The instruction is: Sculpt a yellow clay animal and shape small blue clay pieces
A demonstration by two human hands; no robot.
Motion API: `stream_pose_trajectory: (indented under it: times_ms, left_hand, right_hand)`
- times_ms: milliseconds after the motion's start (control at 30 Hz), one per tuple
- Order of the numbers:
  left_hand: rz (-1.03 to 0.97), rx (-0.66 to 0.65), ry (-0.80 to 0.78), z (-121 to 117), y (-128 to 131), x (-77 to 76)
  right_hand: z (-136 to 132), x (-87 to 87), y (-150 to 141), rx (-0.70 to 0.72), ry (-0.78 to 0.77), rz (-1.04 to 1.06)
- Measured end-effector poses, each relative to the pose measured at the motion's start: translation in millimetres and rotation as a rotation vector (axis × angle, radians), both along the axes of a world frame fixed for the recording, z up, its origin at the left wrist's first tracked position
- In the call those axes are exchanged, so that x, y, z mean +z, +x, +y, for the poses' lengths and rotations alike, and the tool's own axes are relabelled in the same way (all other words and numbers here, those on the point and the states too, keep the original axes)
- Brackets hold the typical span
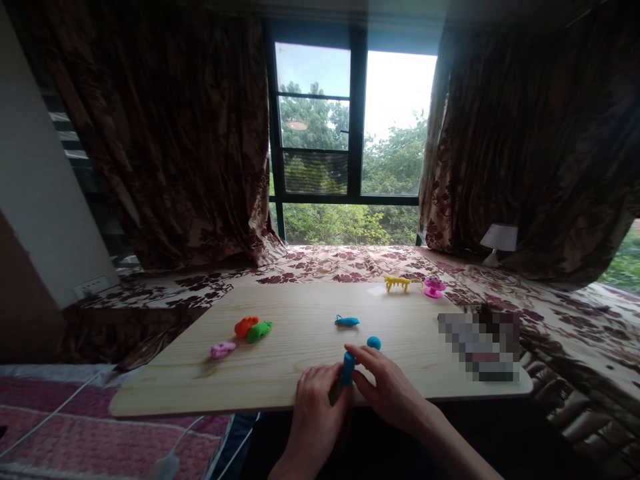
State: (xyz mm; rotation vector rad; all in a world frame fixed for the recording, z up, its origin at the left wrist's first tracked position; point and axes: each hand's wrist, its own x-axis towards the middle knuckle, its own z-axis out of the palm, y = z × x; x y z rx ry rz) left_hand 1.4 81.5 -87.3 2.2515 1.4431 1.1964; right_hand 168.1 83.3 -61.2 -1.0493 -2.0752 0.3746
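Near the table's front edge, a stubby upright blue piece [348,369], seemingly modelling clay, is between my two hands. My left hand [319,395] is closed on its left side, thumb and fingers against it. From the right, my right hand [383,381] has its index finger over the top and its thumb by the side, also closed on it. A blue ball [373,343] lies just beyond my right hand. Farther back rests a slim blue figure [347,321] with a thin loop at its left end. My fingers hide the lower part of the held piece.
On the left of the pale wooden table [170,373] sit an orange figure [246,326], a green figure [260,331] and a pink figure [223,349]. A yellow four-legged figure [397,284] and a magenta stand-like piece [434,287] are at the back right. A blurred patch [480,347] covers the right side.
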Motion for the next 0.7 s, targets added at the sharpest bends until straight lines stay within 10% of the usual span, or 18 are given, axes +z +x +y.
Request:
stream_pose_trajectory:
  times_ms: [300,700]
  left_hand:
    - [0.011,0.027,0.033,5,5,0.9]
    - [0.019,0.030,0.051,6,5,-0.1]
  right_hand:
    - [-4,40.2,2,0.045,0.043,-0.253]
    - [-2,41.7,-2,0.122,-0.002,-0.388]
